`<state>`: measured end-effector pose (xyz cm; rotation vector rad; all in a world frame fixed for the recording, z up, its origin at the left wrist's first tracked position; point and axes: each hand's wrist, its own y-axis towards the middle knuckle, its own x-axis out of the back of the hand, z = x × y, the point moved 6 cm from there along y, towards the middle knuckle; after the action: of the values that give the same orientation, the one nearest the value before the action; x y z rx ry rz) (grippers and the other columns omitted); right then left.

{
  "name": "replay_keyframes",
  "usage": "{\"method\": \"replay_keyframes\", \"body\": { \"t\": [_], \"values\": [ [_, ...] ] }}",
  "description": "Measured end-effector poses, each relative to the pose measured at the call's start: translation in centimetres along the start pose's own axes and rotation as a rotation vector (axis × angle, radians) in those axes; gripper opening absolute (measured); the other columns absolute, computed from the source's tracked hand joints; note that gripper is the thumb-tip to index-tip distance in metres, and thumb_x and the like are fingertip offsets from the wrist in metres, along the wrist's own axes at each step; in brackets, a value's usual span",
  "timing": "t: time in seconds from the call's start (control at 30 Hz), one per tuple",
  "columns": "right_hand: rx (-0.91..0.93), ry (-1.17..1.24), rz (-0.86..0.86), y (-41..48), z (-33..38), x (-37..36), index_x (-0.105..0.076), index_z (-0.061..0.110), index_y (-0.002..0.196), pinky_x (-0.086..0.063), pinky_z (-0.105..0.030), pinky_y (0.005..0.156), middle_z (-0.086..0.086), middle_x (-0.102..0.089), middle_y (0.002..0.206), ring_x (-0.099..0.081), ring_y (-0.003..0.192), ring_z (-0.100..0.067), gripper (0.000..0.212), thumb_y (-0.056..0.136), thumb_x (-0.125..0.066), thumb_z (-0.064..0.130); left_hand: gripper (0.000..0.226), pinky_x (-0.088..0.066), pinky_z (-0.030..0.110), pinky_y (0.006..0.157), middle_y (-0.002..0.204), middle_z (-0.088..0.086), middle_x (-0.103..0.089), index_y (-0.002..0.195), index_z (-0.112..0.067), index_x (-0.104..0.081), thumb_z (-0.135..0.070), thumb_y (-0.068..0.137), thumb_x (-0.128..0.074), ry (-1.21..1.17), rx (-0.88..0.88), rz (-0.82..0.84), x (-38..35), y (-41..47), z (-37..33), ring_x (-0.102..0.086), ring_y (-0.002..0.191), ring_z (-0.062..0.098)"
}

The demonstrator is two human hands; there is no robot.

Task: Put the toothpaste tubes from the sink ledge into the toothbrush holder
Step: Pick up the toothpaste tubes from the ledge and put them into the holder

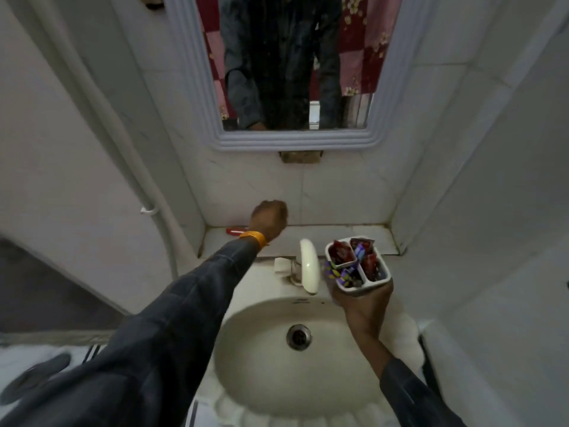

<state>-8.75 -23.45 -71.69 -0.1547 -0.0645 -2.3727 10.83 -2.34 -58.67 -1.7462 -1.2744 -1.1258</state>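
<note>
My right hand (363, 298) grips a white toothbrush holder (358, 286) from below, holding it above the sink's right side. Its compartments hold several red and purple toothpaste tubes (341, 252). My left hand (268, 219) reaches out over the white ledge (308, 234) at the back wall, with its fingers curled downward. A red toothpaste tube (235, 231) lies on the ledge just left of that wrist, partly hidden by it. I cannot see whether the left fingers touch or hold anything.
A white tap (308, 266) stands at the back of the cream sink basin (255, 328), between my two arms. A framed mirror (295, 140) hangs on the tiled wall above. A white pipe (147, 208) runs down the left wall.
</note>
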Motion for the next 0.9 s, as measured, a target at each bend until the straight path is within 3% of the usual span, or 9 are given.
{"method": "replay_keyframes", "body": {
  "t": [0.1,0.2,0.3,0.43,0.57,0.6,0.67,0.77,0.9],
  "values": [
    [0.0,0.012,-0.005,-0.2,-0.1,-0.4,-0.051,0.005,0.151,-0.06,-0.061,0.11,-0.013,-0.069,0.147,-0.07,0.136,-0.032,0.116,0.052,-0.111,0.007,0.042,-0.046,0.038,0.108,0.137,0.014,-0.059,0.133,-0.011,-0.058,-0.024,0.093,-0.065,0.045,0.134,0.126,-1.8,0.8,6.9,-0.057,0.125,0.034],
    [0.033,-0.016,-0.019,-0.6,-0.3,-0.4,-0.044,0.006,0.154,-0.058,-0.058,0.114,-0.007,-0.065,0.15,-0.067,0.139,-0.026,0.118,0.054,-0.108,0.003,0.044,-0.042,0.042,0.113,0.147,0.015,-0.051,0.143,-0.014,-0.048,-0.016,0.099,-0.05,0.146,0.152,0.184,-3.9,1.4,10.2,-0.05,0.133,0.035],
    [0.052,-0.014,0.003,-0.8,-0.1,-0.4,-0.042,0.015,0.153,-0.06,-0.035,0.113,0.017,-0.063,0.145,-0.066,0.133,0.001,0.119,0.054,-0.108,0.002,0.048,-0.039,0.045,0.114,0.151,0.014,-0.045,0.148,-0.016,-0.041,-0.014,0.1,-0.043,0.324,0.123,0.223,-6.0,1.5,11.4,-0.043,0.138,0.034],
    [0.051,-0.002,0.008,-1.0,0.4,-0.4,-0.042,0.009,0.154,-0.059,-0.036,0.113,-0.004,-0.062,0.153,-0.066,0.139,-0.015,0.118,0.055,-0.106,-0.003,0.041,-0.041,0.043,0.107,0.142,0.014,-0.052,0.142,-0.014,-0.048,-0.018,0.102,-0.042,0.474,0.032,0.168,-6.8,2.0,11.0,-0.046,0.133,0.034],
    [0.071,0.022,0.012,-1.1,0.9,-0.7,-0.042,-0.001,0.151,-0.058,-0.009,0.1,-0.008,-0.062,0.147,-0.066,0.124,0.016,0.114,0.055,-0.103,-0.012,0.034,-0.051,0.041,0.1,0.13,0.021,-0.063,0.126,-0.004,-0.061,-0.018,0.095,-0.055,0.14,0.165,0.187,-5.6,2.4,10.8,-0.061,0.12,0.037],
    [0.062,0.022,0.012,-1.2,0.9,-0.7,-0.043,-0.002,0.15,-0.059,-0.011,0.1,-0.009,-0.063,0.146,-0.067,0.124,0.015,0.114,0.055,-0.103,-0.012,0.033,-0.054,0.04,0.097,0.125,0.022,-0.066,0.121,-0.002,-0.064,-0.018,0.093,-0.06,0.006,0.219,0.191,-5.0,2.3,10.5,-0.064,0.114,0.038],
    [0.033,0.002,0.0,-1.3,1.0,-0.6,-0.044,0.002,0.15,-0.062,-0.026,0.105,-0.008,-0.065,0.146,-0.07,0.126,0.001,0.114,0.055,-0.105,-0.007,0.034,-0.056,0.043,0.096,0.116,0.024,-0.07,0.116,0.003,-0.067,-0.016,0.088,-0.07,-0.294,0.291,0.188,-3.6,2.0,9.4,-0.068,0.107,0.038],
    [0.011,-0.033,-0.025,-1.6,1.4,-0.2,-0.047,0.004,0.151,-0.063,-0.045,0.108,-0.01,-0.067,0.147,-0.071,0.13,-0.019,0.114,0.055,-0.108,0.001,0.032,-0.058,0.047,0.094,0.111,0.021,-0.071,0.112,0.001,-0.067,-0.012,0.084,-0.075,-0.621,0.181,0.126,-0.4,0.7,5.4,-0.069,0.103,0.036],
    [-0.007,-0.036,-0.049,-1.6,2.0,-0.1,-0.051,0.006,0.149,-0.066,-0.056,0.1,-0.011,-0.07,0.144,-0.073,0.128,-0.024,0.113,0.053,-0.111,0.011,0.02,-0.061,0.018,0.068,0.091,0.0,-0.073,0.091,-0.02,-0.068,-0.018,0.077,-0.083,-0.714,-0.131,0.146,2.5,-1.8,-3.1,-0.073,0.08,0.008]
  ]
}}
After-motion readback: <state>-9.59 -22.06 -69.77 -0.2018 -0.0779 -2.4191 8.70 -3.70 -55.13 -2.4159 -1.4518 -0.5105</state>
